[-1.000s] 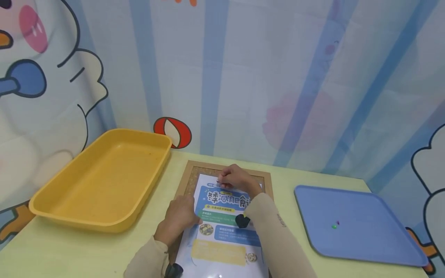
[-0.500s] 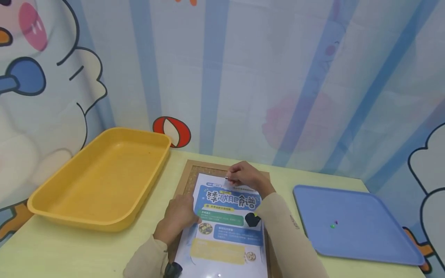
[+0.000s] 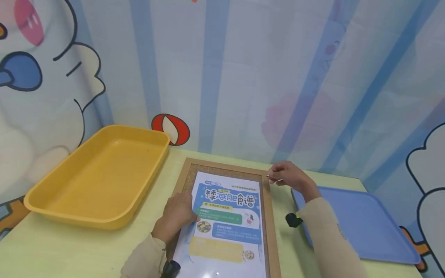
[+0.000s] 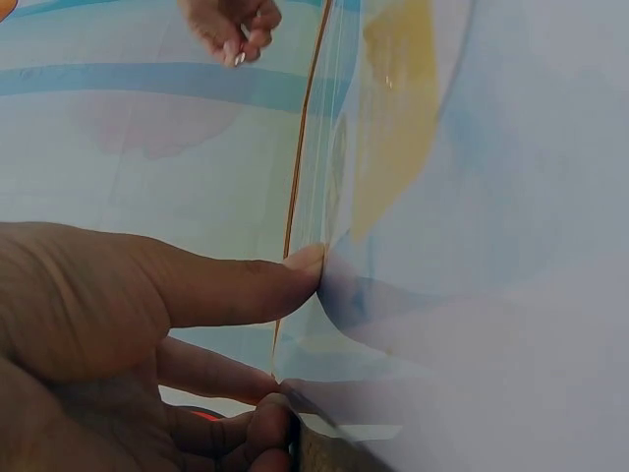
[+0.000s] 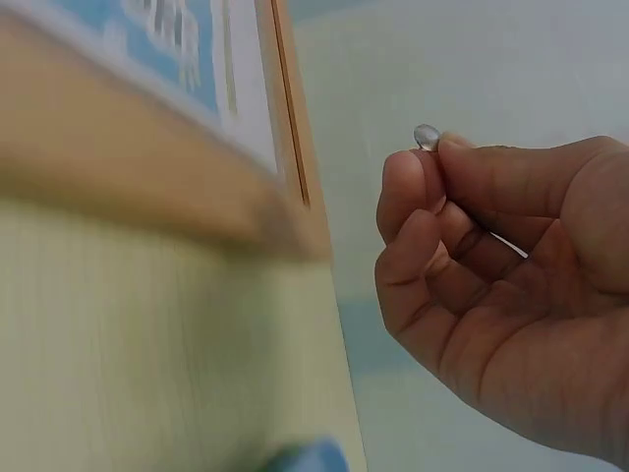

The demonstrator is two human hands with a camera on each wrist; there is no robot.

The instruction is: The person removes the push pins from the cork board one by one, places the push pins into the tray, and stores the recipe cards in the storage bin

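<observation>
Yellow plastic marked the far left of the scene: the empty yellow tray (image 3: 101,175) sat well to the left of the cork board (image 3: 265,216), touching nothing on it. Just inside the board's left frame, the left hand (image 3: 177,216) had not shifted; it lay on the left edge of the printed sheet (image 3: 227,216), and in the left wrist view its thumb (image 4: 246,285) was stretched out straight, the tip pressing the paper flat while the other fingers folded loosely under, gripping nothing that I could make out.

What had changed lay further right. A second before, the right hand (image 3: 286,175) had been bent over the top edge of the sheet; it had since swung clear, past the board's top right corner, and hung above the table between the board and the blue tray (image 3: 368,227). Its thumb and forefinger were closed in a tight pinch on a small silvery pushpin (image 5: 426,137), the remaining fingers curled into the palm. Judging from that, the pin had just come out of the sheet's top edge, so the paper was probably held mainly by the left hand. No coloured specks showed on the bare part of the blue tray now.
</observation>
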